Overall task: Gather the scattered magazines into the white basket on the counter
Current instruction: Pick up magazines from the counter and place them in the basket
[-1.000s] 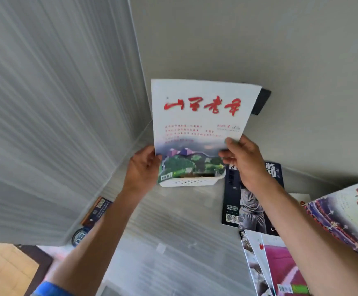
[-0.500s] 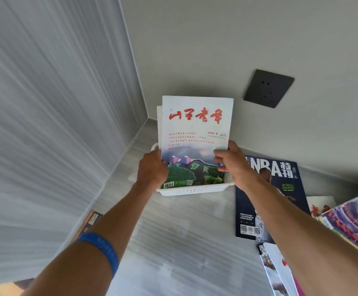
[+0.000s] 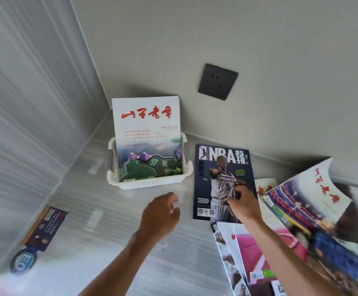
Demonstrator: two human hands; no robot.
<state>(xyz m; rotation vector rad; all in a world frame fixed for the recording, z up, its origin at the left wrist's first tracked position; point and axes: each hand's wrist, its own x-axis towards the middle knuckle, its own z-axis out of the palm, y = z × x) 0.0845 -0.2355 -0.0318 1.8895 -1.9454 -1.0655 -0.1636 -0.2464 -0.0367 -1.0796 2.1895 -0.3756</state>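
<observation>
A white magazine with red characters (image 3: pixel 147 133) stands upright in the white basket (image 3: pixel 150 184) in the counter's back corner. Right of the basket a dark NBA magazine (image 3: pixel 216 167) lies flat on the counter. My right hand (image 3: pixel 243 205) rests on its lower right part, fingertips touching the cover. My left hand (image 3: pixel 161 214) hovers in front of the basket, fingers loosely curled, holding nothing. More magazines lie to the right: a purple-and-white one with red characters (image 3: pixel 308 201) and a pink-covered one (image 3: pixel 257 253) near the front.
A dark wall socket (image 3: pixel 217 81) sits above the NBA magazine. A dark booklet (image 3: pixel 45 227) and a round blue item (image 3: pixel 23 261) lie at the counter's left edge by the ribbed wall. Bare counter stretches in front of the basket.
Both hands let go of the white magazine, which now stands in the basket. My right hand moved right onto the NBA magazine; my left hand drew back toward me.
</observation>
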